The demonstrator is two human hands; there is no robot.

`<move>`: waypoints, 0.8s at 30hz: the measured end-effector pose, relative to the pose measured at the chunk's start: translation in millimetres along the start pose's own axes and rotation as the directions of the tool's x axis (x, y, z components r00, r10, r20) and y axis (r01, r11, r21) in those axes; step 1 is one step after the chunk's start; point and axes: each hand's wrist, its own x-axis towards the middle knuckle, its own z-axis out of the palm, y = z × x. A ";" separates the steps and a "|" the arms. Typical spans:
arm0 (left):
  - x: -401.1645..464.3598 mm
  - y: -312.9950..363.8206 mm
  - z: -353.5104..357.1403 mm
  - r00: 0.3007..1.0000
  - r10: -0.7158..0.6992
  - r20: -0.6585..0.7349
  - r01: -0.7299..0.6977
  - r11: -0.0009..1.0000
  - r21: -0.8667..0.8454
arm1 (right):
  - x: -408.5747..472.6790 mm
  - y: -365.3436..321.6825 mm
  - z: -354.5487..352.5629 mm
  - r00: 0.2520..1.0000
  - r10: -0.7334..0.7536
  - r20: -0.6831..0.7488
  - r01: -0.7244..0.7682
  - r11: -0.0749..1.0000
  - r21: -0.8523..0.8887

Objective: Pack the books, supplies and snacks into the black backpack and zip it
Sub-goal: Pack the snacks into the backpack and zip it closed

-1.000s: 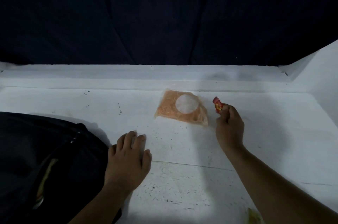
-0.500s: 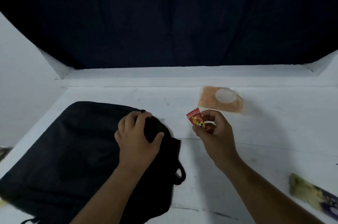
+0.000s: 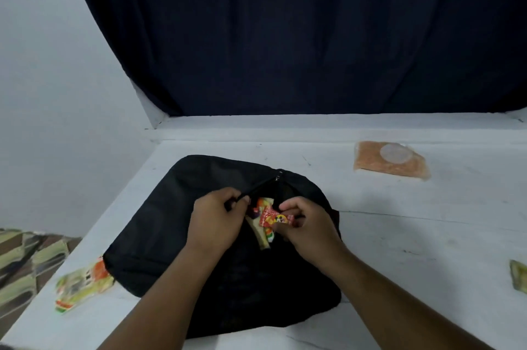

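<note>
The black backpack (image 3: 176,224) lies flat on the white table (image 3: 413,235), its zip opening parted near the top. My left hand (image 3: 218,218) grips the near-left edge of that opening. My right hand (image 3: 305,221) pinches a small red snack packet (image 3: 272,219) right over the opening. Colourful packets (image 3: 263,238) show inside the gap. An orange snack bag with a round white lid-like disc (image 3: 390,161) lies on the table at the far right.
A yellow-green snack packet (image 3: 81,282) lies at the table's left edge beside the backpack. Another greenish packet (image 3: 519,278) pokes in at the right edge. A dark curtain (image 3: 285,35) hangs behind the table. Patterned floor (image 3: 22,261) shows at lower left.
The view swung left onto the backpack. My right hand carried the red packet from the table to the bag's opening. My left hand went from resting on the bag to gripping the opening's edge.
</note>
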 end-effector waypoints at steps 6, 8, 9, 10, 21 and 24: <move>2.9 6.6 -12.2 0.999 -0.047 0.017 0.049 0.988 -0.148 | 19.9 -11.0 37.9 0.976 0.104 -0.193 -0.078 0.988 0.135; 3.6 7.3 -13.8 0.999 -0.043 0.022 0.046 0.986 -0.158 | 20.6 -7.8 46.1 0.984 0.139 -0.114 -0.110 0.968 0.227; 3.9 7.2 -14.3 0.999 -0.039 0.026 0.043 0.986 -0.160 | 19.6 -6.6 49.2 0.989 0.140 -0.049 -0.122 0.956 0.269; 3.8 7.1 -14.3 0.999 -0.036 0.029 0.040 0.986 -0.165 | 18.1 -5.4 50.6 0.991 0.136 0.010 -0.133 0.950 0.284; 2.2 0.5 -4.4 0.997 -0.045 0.057 0.055 0.979 -0.195 | 20.7 1.4 45.6 0.987 0.092 0.131 -0.114 0.977 0.178; 0.2 -0.3 -1.4 0.997 -0.053 0.052 0.062 0.978 -0.200 | 19.2 3.2 37.9 0.984 0.092 0.153 -0.119 0.977 0.178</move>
